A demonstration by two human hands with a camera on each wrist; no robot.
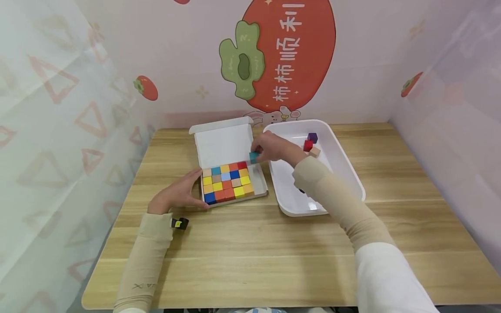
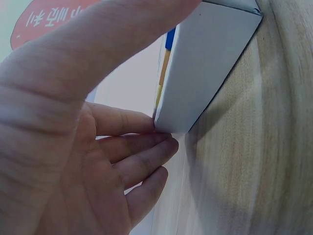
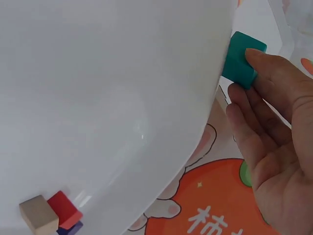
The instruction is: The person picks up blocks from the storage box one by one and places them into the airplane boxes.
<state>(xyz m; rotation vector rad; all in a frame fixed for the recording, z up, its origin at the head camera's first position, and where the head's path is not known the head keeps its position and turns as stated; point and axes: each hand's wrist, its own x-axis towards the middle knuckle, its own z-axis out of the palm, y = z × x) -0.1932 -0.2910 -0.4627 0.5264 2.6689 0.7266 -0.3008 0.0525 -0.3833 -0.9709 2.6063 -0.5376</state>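
Note:
In the head view, my right hand [image 1: 269, 147] pinches a teal wooden cube [image 1: 254, 157] between thumb and fingertips, above the right end of an opened white cardboard box [image 1: 258, 182]. The right wrist view shows the teal cube [image 3: 240, 58] beside the tray's rim. Rows of coloured cubes [image 1: 226, 184] fill most of the box, with a bare strip along its right side. My left hand [image 1: 178, 191] holds the box's left end, thumb at the near corner and fingers at the far one. In the left wrist view the fingertips touch the box wall [image 2: 210, 54].
A white plastic tray [image 1: 282, 202] stands right of the box. In it lie a purple cube [image 1: 312, 138], a red cube [image 1: 308, 145] and a plain wooden cube [image 1: 314, 152]. The box lid [image 1: 223, 145] is folded back towards the wall. Under everything is a wooden table [image 1: 250, 261].

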